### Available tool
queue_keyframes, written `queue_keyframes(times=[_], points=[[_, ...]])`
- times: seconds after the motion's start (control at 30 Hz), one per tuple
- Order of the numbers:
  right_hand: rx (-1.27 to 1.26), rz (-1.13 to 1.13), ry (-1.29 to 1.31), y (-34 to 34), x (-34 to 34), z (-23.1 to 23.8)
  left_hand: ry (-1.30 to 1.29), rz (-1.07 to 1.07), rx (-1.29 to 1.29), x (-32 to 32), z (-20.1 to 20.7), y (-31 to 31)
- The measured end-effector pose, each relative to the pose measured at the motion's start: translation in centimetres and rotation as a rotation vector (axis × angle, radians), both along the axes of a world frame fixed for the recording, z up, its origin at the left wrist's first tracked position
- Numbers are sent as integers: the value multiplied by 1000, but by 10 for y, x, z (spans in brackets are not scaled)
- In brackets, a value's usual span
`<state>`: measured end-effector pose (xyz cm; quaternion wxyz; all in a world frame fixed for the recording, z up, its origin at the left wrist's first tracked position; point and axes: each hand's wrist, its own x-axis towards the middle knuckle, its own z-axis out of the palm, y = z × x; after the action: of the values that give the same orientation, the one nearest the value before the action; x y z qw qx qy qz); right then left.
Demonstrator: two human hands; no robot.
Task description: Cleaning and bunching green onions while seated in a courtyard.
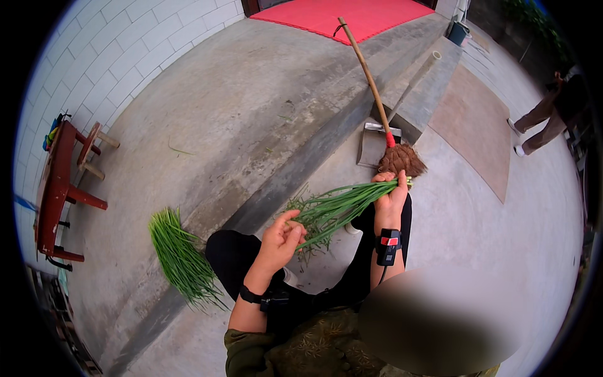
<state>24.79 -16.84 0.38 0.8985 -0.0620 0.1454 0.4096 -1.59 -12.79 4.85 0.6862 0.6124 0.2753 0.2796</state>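
Observation:
A bunch of long green chives point(344, 201) lies across the space above my knees, pale cut ends to the right. My right hand point(391, 202) is closed around it near those ends. At the leafy end, my left hand point(282, 239) has its fingers curled in, pinching at the leaf tips. Loose green scraps point(317, 242) lie on the ground between my legs, partly hidden by the bunch. To my left, a larger pile of chives point(182, 257) rests on the edge of the concrete step.
A broom point(402, 161) with a wooden handle leans over a metal dustpan point(372, 147) just ahead. A dark red bench point(53, 188) and small stool point(88, 147) stand by the tiled wall. A red mat point(342, 16) lies far ahead. Another person point(546, 119) stands at right.

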Motion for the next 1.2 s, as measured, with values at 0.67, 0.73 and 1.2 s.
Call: queue_keyframes(times=[0.67, 0.73, 1.2], points=[[224, 99, 77, -2, -4, 15, 123, 32, 178, -3, 5, -1], [250, 106, 82, -4, -3, 16, 229, 62, 245, -3, 10, 1], [414, 164, -40, -14, -9, 35, 311, 83, 546, -4, 14, 2]])
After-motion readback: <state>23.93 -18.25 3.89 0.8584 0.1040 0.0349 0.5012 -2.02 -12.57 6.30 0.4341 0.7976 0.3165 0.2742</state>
